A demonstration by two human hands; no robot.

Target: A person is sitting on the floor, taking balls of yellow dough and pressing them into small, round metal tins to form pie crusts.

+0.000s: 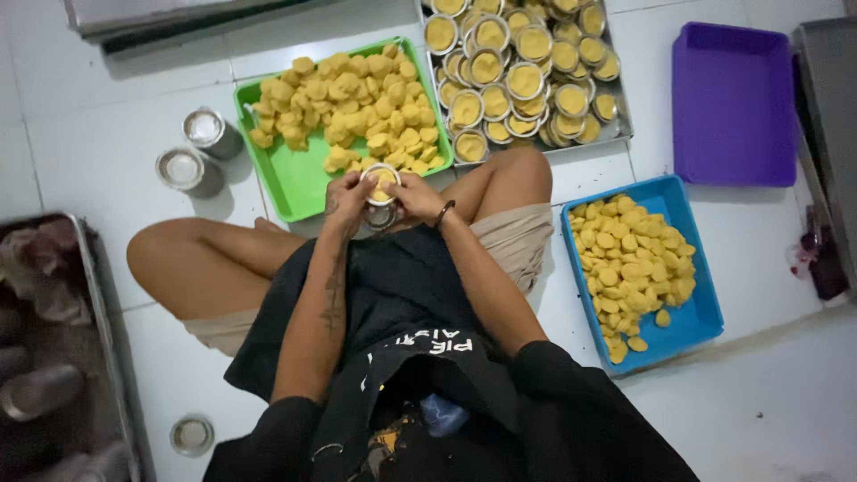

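Note:
I sit cross-legged on a white tiled floor. Both hands meet in front of me around a small round metal mould (382, 181) with yellow dough in it. My left hand (347, 197) cups its left side and my right hand (416, 196), with a bracelet at the wrist, presses on its right side. A second small metal mould (381, 217) shows just below the hands. Right beyond them lies a green tray (290, 175) heaped with yellow dough pieces (353, 105).
A metal tray (619, 125) of several dough-filled moulds stands at the far middle. A blue tray (696, 312) with dough pieces lies to my right, a purple tray (734, 103) beyond it. Two metal tins (198, 147) stand at left, a dark tray (94, 312) at the far left, a lone mould (192, 435) near my left side.

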